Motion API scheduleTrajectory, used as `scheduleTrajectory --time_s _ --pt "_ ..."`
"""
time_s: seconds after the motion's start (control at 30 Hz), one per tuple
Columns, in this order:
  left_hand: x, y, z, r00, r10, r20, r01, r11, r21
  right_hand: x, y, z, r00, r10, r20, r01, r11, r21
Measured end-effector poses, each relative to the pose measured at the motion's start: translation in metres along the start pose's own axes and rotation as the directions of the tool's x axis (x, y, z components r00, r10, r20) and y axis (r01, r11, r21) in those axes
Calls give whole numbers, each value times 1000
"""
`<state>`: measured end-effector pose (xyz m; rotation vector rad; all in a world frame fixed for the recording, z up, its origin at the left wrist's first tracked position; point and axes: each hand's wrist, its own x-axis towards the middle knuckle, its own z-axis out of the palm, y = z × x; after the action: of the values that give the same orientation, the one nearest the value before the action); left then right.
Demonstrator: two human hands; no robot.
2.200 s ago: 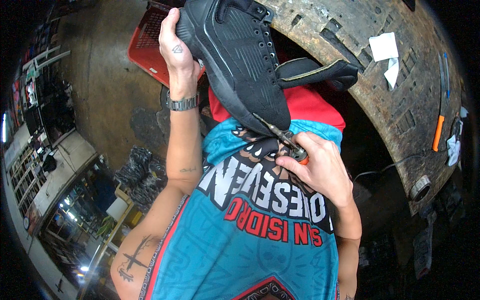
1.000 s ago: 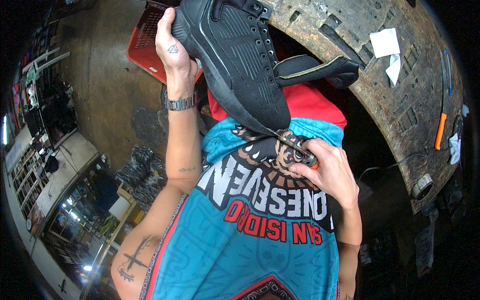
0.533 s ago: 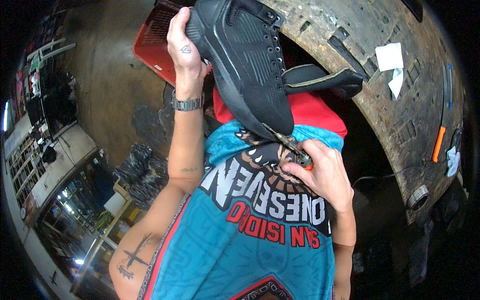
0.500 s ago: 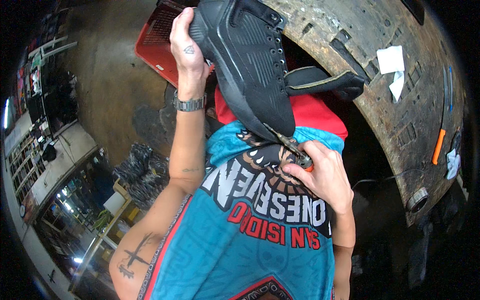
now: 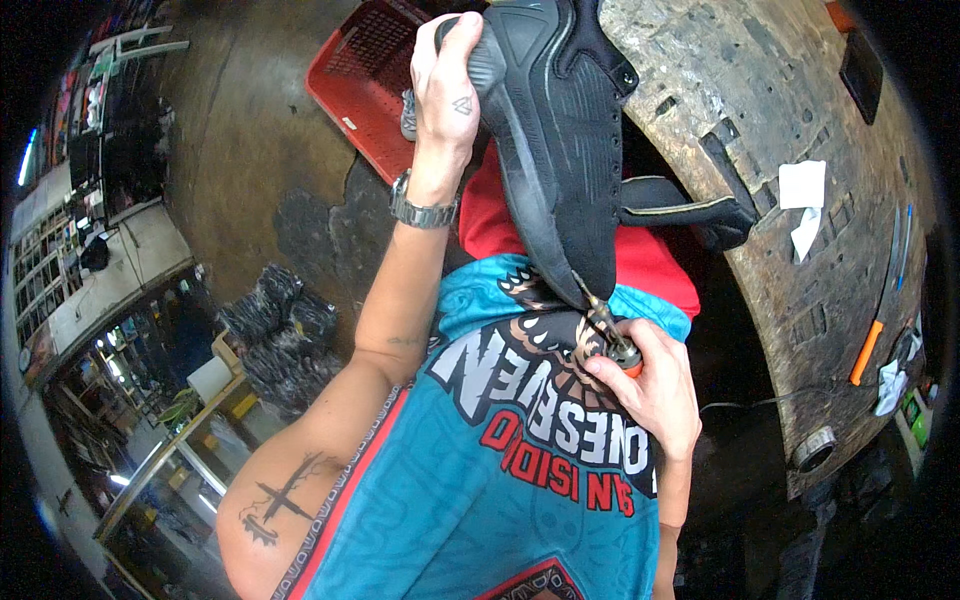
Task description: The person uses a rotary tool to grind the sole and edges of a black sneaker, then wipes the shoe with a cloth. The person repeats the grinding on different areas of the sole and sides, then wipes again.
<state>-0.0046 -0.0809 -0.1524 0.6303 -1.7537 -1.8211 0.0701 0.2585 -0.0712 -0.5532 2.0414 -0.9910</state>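
A black sneaker (image 5: 570,140) stands tilted over my lap, its toe pointing down toward me. My left hand (image 5: 445,90) is closed round its sole at the upper end. In my right hand (image 5: 655,375) is a soldering iron (image 5: 605,325) with a slim metal tip, a round metal collar and a bit of orange handle showing. Its tip touches the sneaker's toe, by the edge where sole meets upper. My right palm hides most of the handle. A black padded strap-like piece (image 5: 680,205) with a pale edge sticks out on the sneaker's right.
A worn wooden bench (image 5: 760,90) curves along the right. On it lie white paper scraps (image 5: 802,190), an orange-handled tool (image 5: 866,352) and a metal ring-shaped piece (image 5: 815,448). A red plastic basket (image 5: 350,110) stands beyond my left arm; black plastic bags (image 5: 280,330) are on the floor.
The sneaker and my left hand have shifted right in view and stand more upright. The iron's tip stays at the toe and now points more steeply upward. The whole view has turned slightly.
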Motion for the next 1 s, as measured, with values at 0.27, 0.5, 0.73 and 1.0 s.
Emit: scheduleTrajectory --time_s 0.27,0.5,0.73,1.0 --pt "-3 22 10 997 52 55 -62 977 202 7 -5 -8 999 -3 -51 5 999 43" --pt "-20 59 27 992 24 120 -85 845 528 5 -9 -17 994 -38 -100 45 997 70" --pt "-20 67 36 970 169 174 -241 741 627 3 -3 -20 990 32 -134 -13 990 141" --pt "-23 64 34 965 172 196 -257 746 614 -2 6 -23 985 69 -160 -40 983 177"
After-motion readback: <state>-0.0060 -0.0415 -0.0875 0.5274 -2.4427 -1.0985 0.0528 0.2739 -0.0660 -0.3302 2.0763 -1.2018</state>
